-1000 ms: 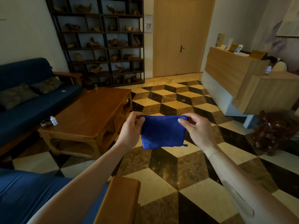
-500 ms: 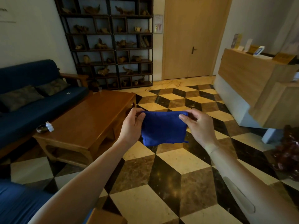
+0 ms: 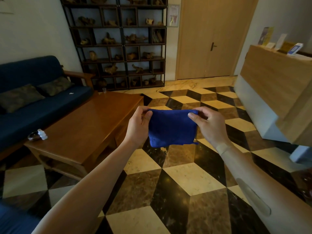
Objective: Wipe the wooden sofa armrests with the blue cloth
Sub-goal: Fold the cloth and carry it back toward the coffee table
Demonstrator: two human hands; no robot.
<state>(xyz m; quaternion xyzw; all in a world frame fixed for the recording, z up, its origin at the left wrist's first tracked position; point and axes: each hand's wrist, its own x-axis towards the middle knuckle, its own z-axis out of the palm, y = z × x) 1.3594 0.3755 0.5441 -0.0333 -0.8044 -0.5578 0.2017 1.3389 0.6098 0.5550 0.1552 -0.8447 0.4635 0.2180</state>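
The folded blue cloth (image 3: 172,128) hangs in mid-air in front of me, above the checkered floor. My left hand (image 3: 139,124) pinches its upper left corner and my right hand (image 3: 208,123) pinches its upper right corner. A dark blue sofa (image 3: 33,102) stands at the left, well away from my hands. Its far wooden armrest (image 3: 79,75) shows beside the shelf. The armrest of the seat nearest me is out of the frame.
A low wooden coffee table (image 3: 84,132) sits left of my hands, with a small white bottle (image 3: 42,134) and a dark dish on its near corner. A dark shelf unit (image 3: 118,43), a wooden door (image 3: 212,38) and a reception counter (image 3: 276,85) line the back and right.
The view has risen and turned left; the near wooden armrest at the bottom has dropped out of sight. Both hands still hold the cloth stretched between them.
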